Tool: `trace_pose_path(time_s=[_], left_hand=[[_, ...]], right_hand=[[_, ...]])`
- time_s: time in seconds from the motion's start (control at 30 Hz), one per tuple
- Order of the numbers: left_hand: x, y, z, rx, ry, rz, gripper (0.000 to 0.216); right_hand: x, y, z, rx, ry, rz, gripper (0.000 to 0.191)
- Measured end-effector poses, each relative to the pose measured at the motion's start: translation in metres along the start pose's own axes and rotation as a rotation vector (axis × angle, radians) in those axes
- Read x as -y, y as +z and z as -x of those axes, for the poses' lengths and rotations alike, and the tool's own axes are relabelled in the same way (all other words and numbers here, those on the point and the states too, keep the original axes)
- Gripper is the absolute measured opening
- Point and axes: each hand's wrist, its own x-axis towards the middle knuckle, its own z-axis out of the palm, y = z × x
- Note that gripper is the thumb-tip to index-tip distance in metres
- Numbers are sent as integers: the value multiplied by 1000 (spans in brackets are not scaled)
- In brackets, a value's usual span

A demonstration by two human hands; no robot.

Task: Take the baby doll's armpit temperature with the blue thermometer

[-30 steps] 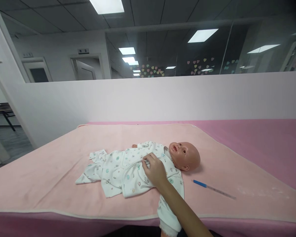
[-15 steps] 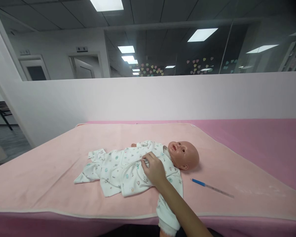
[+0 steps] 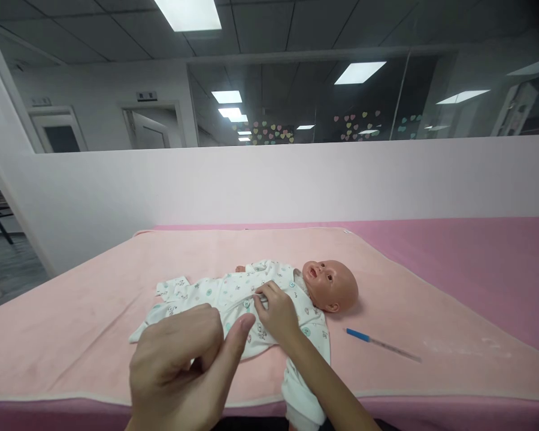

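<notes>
A baby doll lies on its back, head to the right, wearing a white printed baby outfit. Over its chest, my right hand pinches the front edge of the baby outfit between thumb and fingertips. My left hand hovers low and close to the camera, in front of the doll's legs. Its fingers curl into a loose fist and the thumb sticks out to the right; I see nothing in it. This hand covers part of the outfit's lower half. The doll's near sleeve hangs over the table edge beside my right forearm.
A blue-capped pen lies right of the doll on the peach blanket. Beneath the blanket is a pink surface. A white wall with windows above stands behind.
My left hand has come into view from below, in front of the doll. My right hand keeps its pinch on the baby outfit. The camera view has shifted slightly.
</notes>
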Motion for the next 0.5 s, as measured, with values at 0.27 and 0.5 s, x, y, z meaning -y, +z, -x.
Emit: trace_pose_path(time_s=[0.27, 0.5], left_hand=[[1, 2, 3, 60, -124, 83, 44], [1, -7, 5, 158, -309, 388, 41]], right_hand=[[1, -1, 0, -1, 0, 19, 14], [1, -1, 1, 9, 5, 7, 12]])
